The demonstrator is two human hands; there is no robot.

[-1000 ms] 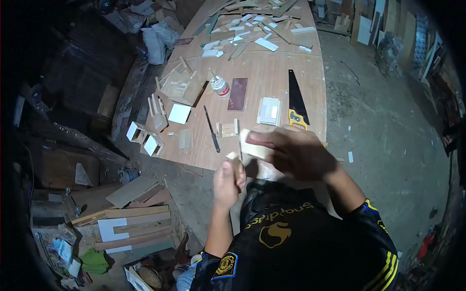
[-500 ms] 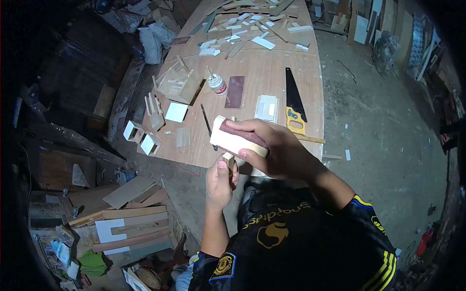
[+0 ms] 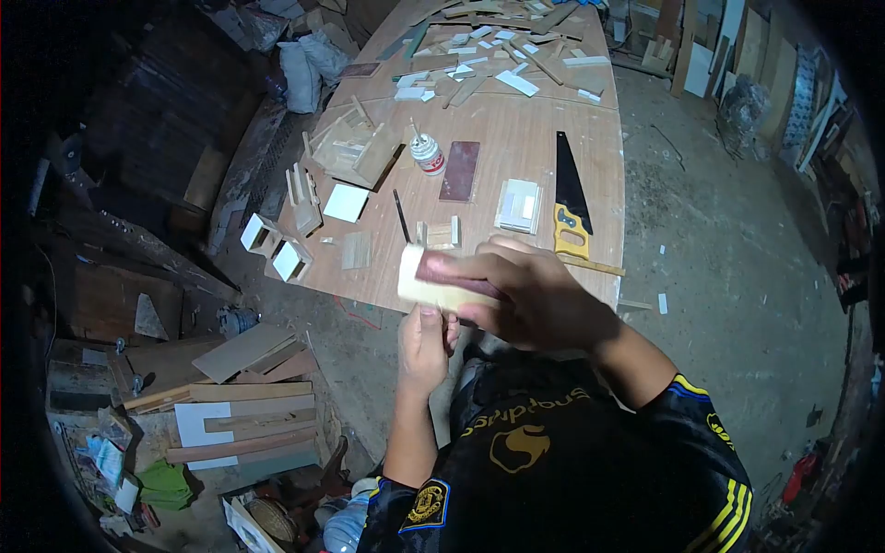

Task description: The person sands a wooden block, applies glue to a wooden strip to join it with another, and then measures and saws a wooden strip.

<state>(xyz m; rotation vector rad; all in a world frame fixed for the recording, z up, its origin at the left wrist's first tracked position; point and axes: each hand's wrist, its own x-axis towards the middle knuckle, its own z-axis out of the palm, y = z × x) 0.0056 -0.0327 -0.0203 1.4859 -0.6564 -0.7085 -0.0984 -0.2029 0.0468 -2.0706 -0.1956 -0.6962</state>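
Pale block with a reddish-brown strip sits just past the table's near edge, and everything on the table is placed clockwise from it. At 12 o'clock are a small wooden frame, then a jar and a dark red sheet; farther out lie scattered offcuts. A stack of pale pieces stands near 1:30, and a handsaw lies at 2 o'clock. Toward 11 o'clock are a dark slim tool and a wooden box. The right hand reaches in from 3 o'clock, its fingers closed on the block, one fingertip on the strip. From 6 o'clock the left hand rises, thumb up, fingers curled; the block covers whatever they hold, so their grip cannot be told. The table has bare room past the sheet, before the offcuts; open floor spreads at 3 o'clock.
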